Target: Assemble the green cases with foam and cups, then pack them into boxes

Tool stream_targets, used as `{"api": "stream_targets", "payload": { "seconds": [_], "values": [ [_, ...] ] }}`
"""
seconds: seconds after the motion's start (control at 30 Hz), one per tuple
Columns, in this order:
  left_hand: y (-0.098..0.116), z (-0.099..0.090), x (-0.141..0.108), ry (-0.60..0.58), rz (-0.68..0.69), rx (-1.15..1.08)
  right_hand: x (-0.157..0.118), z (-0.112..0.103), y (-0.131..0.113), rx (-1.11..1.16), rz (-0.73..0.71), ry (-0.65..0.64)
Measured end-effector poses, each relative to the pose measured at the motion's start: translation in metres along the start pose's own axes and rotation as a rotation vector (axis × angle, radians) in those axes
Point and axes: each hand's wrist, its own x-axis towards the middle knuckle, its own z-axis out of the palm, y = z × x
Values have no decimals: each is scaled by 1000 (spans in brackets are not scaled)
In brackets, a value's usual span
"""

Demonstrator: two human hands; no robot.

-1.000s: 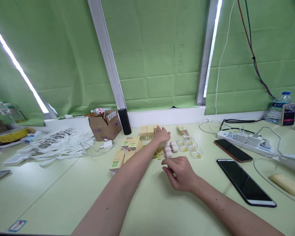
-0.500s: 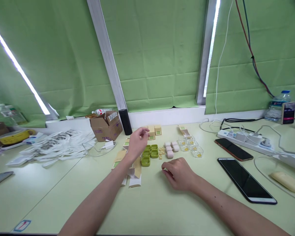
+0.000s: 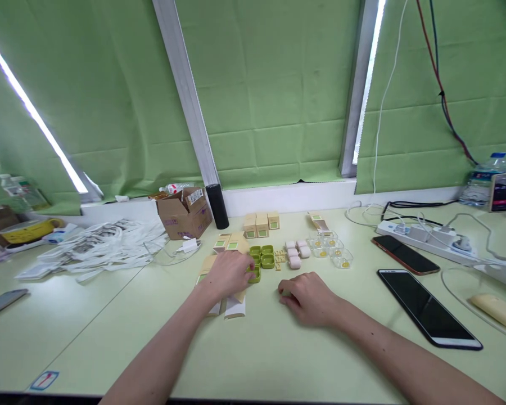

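Observation:
My left hand is over the near-left end of several small green square cups. Its fingers are bent onto the nearest green cup, pinching its left edge. My right hand rests on the table with curled fingers and nothing visible in them. In front of it lie several pale pink rounded blocks, with small yellowish pieces to their left. Clear cups with yellow centres sit farther right. Tan cartons with green labels stand beyond my left hand, and white-ended cartons lie partly under its wrist.
More small tan cartons stand at the back, left of an opened carton. A cardboard box, a black cylinder and heaped white cables are to the left. Two phones and a power strip lie right.
My left hand has come down and back toward me, from above the back cartons to the nearest green cup. My right hand has stayed in place. The view has shifted slightly.

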Motion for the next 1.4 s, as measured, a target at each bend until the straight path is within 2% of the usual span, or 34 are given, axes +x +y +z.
{"api": "stream_targets", "payload": {
  "seconds": [0.13, 0.27, 0.57, 0.8, 0.93, 1.03, 1.2, 1.3, 1.4],
  "values": [
    [-2, 16, 2, 2, 64, 31, 0, -1, -1, 5, -1, -1],
    [-5, 24, 3, -14, 91, 58, 0, -3, -2, 5, 6, -10],
    [-11, 24, 1, -12, 145, 102, 0, -8, -5, 8, 20, -40],
    [-8, 26, 5, -46, 115, 106, 0, -10, -7, -9, 27, -65],
    [-3, 23, 3, -22, 100, 92, 0, -9, -6, -3, 16, -46],
    [5, 16, -2, 37, 131, 74, 1, -4, -3, 32, 41, 40],
    [21, 13, -12, 217, 249, 62, 5, 6, 6, 213, 134, 336],
    [30, 21, -15, 344, 360, 46, 6, 8, 6, 318, 87, 472],
    [36, 29, -16, 498, 462, 37, 6, 7, 4, 391, 10, 553]
  ]
}}
